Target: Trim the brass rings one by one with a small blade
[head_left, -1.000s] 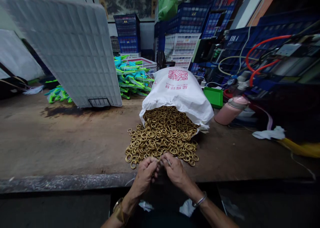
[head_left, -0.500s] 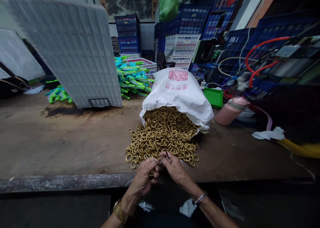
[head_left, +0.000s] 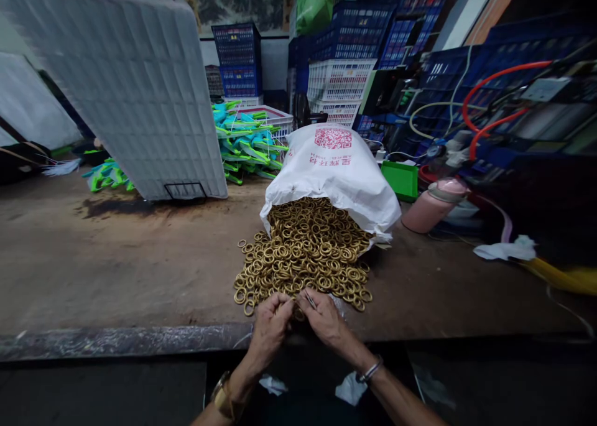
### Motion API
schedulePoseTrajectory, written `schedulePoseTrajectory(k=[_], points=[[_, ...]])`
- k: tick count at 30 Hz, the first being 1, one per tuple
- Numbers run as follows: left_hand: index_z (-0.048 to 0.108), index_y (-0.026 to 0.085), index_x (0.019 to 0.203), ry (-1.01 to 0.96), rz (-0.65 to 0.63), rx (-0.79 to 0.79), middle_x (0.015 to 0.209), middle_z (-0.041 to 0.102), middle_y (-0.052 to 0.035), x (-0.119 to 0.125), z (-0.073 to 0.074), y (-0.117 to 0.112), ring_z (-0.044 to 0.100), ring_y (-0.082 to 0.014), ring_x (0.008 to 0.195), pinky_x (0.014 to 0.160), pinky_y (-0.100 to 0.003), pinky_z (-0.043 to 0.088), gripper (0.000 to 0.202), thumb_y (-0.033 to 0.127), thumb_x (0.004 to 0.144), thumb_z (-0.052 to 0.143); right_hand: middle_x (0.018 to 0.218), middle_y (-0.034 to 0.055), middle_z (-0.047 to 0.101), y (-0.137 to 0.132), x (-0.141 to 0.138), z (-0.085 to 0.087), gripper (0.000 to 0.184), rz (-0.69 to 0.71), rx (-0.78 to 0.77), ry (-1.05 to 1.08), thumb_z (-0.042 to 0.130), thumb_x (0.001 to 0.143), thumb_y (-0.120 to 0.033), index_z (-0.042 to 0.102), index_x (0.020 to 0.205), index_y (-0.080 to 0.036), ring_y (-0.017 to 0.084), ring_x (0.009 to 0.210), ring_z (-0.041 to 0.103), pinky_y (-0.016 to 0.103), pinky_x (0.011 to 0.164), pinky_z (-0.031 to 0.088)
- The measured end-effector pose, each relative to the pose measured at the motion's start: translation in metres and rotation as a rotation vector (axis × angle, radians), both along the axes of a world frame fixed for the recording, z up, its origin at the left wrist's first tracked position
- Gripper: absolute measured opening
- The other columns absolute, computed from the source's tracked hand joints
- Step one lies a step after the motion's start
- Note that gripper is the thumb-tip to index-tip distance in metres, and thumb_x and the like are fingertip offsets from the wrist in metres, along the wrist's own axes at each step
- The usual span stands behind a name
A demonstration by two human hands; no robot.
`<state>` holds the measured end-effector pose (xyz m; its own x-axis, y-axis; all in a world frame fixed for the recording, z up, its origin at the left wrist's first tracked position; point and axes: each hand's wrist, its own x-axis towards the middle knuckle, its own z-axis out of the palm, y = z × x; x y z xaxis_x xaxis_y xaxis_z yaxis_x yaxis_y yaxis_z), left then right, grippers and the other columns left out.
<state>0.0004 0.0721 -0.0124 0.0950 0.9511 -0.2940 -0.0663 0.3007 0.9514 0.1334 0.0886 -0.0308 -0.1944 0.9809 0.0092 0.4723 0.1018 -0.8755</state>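
Note:
Both hands meet fingertip to fingertip at the near edge of a loose pile of brass-coloured rings. My left hand is closed in a pinch. At its fingertips a single brass-coloured ring shows between the two hands, partly covered by fingers. Closed as well, my right hand has a thin, dark metal tool between thumb and fingers; its exact kind is too small to tell. The rings spill from the open mouth of a white woven sack with red print, lying on its side on the wooden table.
A tall pale panel stands on the left, with green and turquoise plastic pieces behind it. Right of the sack are a green tray, a pink bottle and red hoses. Stacked crates fill the background.
My left hand has turned so its back faces up, hiding the rings seen in its curled fingers. A ring now shows between the hands. The tool in my right hand tilts differently.

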Motion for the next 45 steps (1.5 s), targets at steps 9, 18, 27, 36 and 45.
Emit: schedulePoseTrajectory(k=[9, 18, 27, 36, 45], points=[[0.053, 0.016, 0.067, -0.054, 0.047, -0.075, 0.046, 0.044, 0.0069, -0.007, -0.014, 0.004, 0.033, -0.0050, 0.037, 0.035, -0.015, 0.024, 0.028, 0.044, 0.069, 0.057, 0.064, -0.0045, 0.049, -0.006, -0.004, 0.016, 0.020, 0.028, -0.033, 0.042, 0.048, 0.079, -0.038, 0.050, 0.075, -0.019, 0.010, 0.059, 0.044, 0.020, 0.056, 0.036], [0.053, 0.016, 0.068, -0.153, 0.084, -0.115, 0.047, 0.043, 0.0069, -0.004, -0.015, 0.003, 0.037, -0.0047, 0.039, 0.034, -0.014, 0.024, 0.026, 0.040, 0.067, 0.062, 0.080, 0.0010, 0.060, -0.006, -0.005, 0.016, 0.013, 0.045, 0.043, 0.037, 0.046, 0.079, -0.023, 0.054, 0.089, -0.019, 0.013, 0.072, 0.054, 0.023, 0.066, 0.041], [0.050, 0.018, 0.078, -0.299, 0.114, -0.198, 0.051, 0.046, 0.0078, -0.004, -0.011, 0.004, 0.038, -0.0036, 0.037, 0.033, -0.013, 0.020, 0.022, 0.025, 0.061, 0.062, 0.073, 0.0015, 0.062, -0.004, -0.003, 0.018, 0.019, 0.049, 0.039, -0.032, 0.040, 0.083, -0.027, 0.057, 0.081, -0.018, 0.012, 0.065, 0.053, 0.022, 0.061, 0.039], [0.053, 0.017, 0.081, -0.386, 0.150, -0.260, 0.052, 0.048, 0.0071, -0.006, -0.011, 0.002, 0.038, -0.0034, 0.038, 0.036, -0.014, 0.019, 0.026, 0.026, 0.060, 0.065, 0.069, -0.0005, 0.057, -0.005, 0.003, 0.007, 0.022, -0.099, 0.104, -0.034, 0.043, 0.083, -0.035, 0.056, 0.079, -0.019, 0.011, 0.063, 0.050, 0.022, 0.059, 0.038], [0.051, 0.015, 0.069, -0.422, 0.130, -0.312, 0.052, 0.047, 0.0057, -0.001, -0.007, 0.000, 0.039, -0.0040, 0.041, 0.037, -0.014, 0.019, 0.026, 0.030, 0.057, 0.069, 0.068, -0.0008, 0.058, -0.012, -0.007, 0.015, 0.019, -0.009, 0.056, -0.036, 0.044, 0.082, -0.032, 0.055, 0.075, -0.019, 0.011, 0.061, 0.049, 0.021, 0.058, 0.037]])
